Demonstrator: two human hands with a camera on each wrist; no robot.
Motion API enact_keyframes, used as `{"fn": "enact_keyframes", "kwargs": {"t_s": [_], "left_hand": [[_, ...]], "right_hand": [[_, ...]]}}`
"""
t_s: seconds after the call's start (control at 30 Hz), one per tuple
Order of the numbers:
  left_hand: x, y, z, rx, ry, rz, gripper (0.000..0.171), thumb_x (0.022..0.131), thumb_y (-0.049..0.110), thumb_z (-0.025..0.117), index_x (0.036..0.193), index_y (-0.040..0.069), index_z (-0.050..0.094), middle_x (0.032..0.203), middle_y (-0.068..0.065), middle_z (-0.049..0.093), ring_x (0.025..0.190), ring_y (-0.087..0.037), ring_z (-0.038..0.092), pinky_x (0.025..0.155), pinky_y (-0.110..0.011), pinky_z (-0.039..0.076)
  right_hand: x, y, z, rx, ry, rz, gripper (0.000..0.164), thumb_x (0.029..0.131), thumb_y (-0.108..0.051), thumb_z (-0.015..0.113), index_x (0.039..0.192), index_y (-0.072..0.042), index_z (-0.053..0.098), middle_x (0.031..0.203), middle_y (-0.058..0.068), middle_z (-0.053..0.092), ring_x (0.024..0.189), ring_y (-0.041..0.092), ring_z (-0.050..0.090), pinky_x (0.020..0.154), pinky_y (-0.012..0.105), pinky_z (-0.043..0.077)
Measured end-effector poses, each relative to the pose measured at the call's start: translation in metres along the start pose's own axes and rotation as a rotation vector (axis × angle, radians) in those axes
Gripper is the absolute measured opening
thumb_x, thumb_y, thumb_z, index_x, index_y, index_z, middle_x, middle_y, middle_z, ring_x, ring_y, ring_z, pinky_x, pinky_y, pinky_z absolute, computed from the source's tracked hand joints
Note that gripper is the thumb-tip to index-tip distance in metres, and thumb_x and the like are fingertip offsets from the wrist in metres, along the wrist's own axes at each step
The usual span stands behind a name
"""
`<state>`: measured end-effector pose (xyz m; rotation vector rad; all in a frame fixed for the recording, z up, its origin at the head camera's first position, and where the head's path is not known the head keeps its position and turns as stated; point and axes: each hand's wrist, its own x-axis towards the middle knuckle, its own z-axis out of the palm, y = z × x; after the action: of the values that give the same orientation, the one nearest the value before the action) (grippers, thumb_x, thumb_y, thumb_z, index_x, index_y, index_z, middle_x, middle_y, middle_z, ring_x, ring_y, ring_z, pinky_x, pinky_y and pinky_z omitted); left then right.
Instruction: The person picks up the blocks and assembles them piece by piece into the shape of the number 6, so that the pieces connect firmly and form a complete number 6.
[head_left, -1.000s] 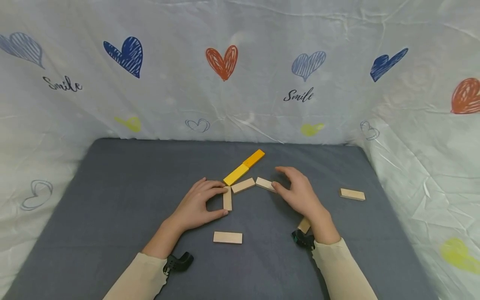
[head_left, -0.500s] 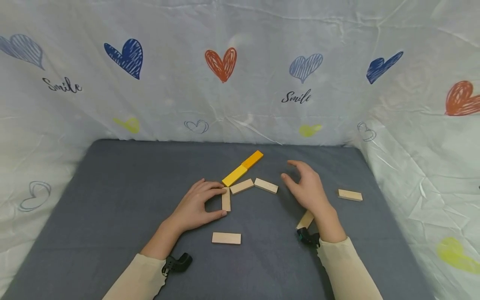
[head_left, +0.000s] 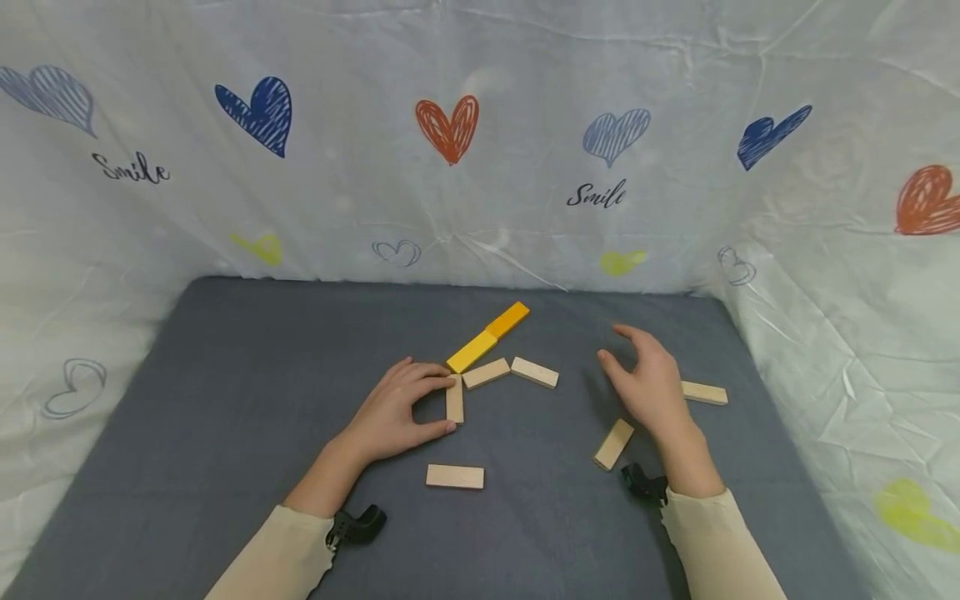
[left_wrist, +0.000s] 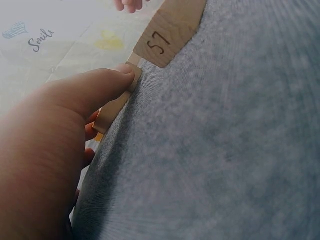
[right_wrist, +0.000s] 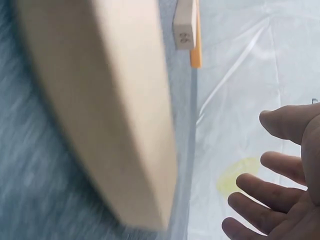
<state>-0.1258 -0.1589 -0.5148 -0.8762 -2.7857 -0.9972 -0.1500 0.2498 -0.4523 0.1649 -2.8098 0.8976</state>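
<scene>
In the head view my left hand [head_left: 390,412] holds a plain wooden block [head_left: 455,400] lengthwise, thumb at its near end and fingers at its far end. The left wrist view shows the thumb [left_wrist: 107,85] against that block [left_wrist: 112,111]. Off its far end runs a yellow block [head_left: 472,352], followed by an orange block [head_left: 508,317]. A wooden block [head_left: 486,372] slants away on the right, and another [head_left: 535,372] angles down after it. My right hand [head_left: 648,383] hovers over the cloth with spread fingers, holding nothing, and partly covers a wooden block [head_left: 705,392].
A loose wooden block [head_left: 613,444] lies by the right wrist and looms large in the right wrist view. Another block [head_left: 455,477], marked 57 in the left wrist view, lies near the front. Grey cloth [head_left: 300,333] covers the table; a white printed curtain [head_left: 337,192] stands behind.
My right hand has let go of the right-hand block of the angled pair and moved right, uncovering the loose block by its wrist. My left hand stays in place.
</scene>
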Motion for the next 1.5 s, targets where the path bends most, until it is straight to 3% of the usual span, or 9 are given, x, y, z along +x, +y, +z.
{"fn": "enact_keyframes", "kwargs": {"t_s": [0.73, 0.9, 1.27, 1.5], "left_hand": [[0.0, 0.002, 0.001, 0.005, 0.008, 0.005, 0.068, 0.091, 0.047, 0.091, 0.148, 0.017, 0.07, 0.15, 0.001, 0.063, 0.145, -0.025, 0.054, 0.137, -0.05, 0.019], [0.0, 0.002, 0.001, 0.002, 0.007, 0.003, 0.068, 0.091, 0.047, 0.091, 0.148, 0.017, 0.07, 0.15, 0.001, 0.063, 0.145, -0.026, 0.054, 0.137, -0.051, 0.018], [-0.001, 0.001, 0.0, 0.003, 0.001, -0.001, 0.067, 0.091, 0.046, 0.091, 0.148, 0.017, 0.07, 0.151, 0.001, 0.062, 0.145, -0.026, 0.054, 0.137, -0.05, 0.018], [-0.001, 0.0, 0.0, 0.002, 0.004, 0.001, 0.067, 0.091, 0.047, 0.091, 0.148, 0.018, 0.07, 0.151, 0.001, 0.062, 0.145, -0.025, 0.054, 0.137, -0.05, 0.018]], "right_hand": [[-0.02, 0.042, -0.025, -0.069, 0.023, 0.048, 0.056, 0.106, -0.025, 0.075, 0.151, 0.002, 0.06, 0.15, 0.031, 0.058, 0.139, 0.055, 0.052, 0.11, 0.075, 0.045], [-0.025, 0.048, -0.032, -0.089, 0.022, 0.087, 0.057, 0.106, -0.028, 0.074, 0.152, 0.002, 0.059, 0.15, 0.033, 0.057, 0.126, 0.055, 0.061, 0.104, 0.075, 0.048], [-0.034, 0.063, -0.046, -0.108, 0.008, 0.168, 0.06, 0.107, -0.03, 0.073, 0.154, 0.003, 0.056, 0.151, 0.034, 0.055, 0.138, 0.057, 0.051, 0.108, 0.077, 0.044], [-0.04, 0.078, -0.052, -0.111, 0.062, 0.183, 0.06, 0.106, -0.029, 0.073, 0.151, 0.006, 0.057, 0.149, 0.038, 0.054, 0.138, 0.061, 0.048, 0.111, 0.077, 0.041]]}}
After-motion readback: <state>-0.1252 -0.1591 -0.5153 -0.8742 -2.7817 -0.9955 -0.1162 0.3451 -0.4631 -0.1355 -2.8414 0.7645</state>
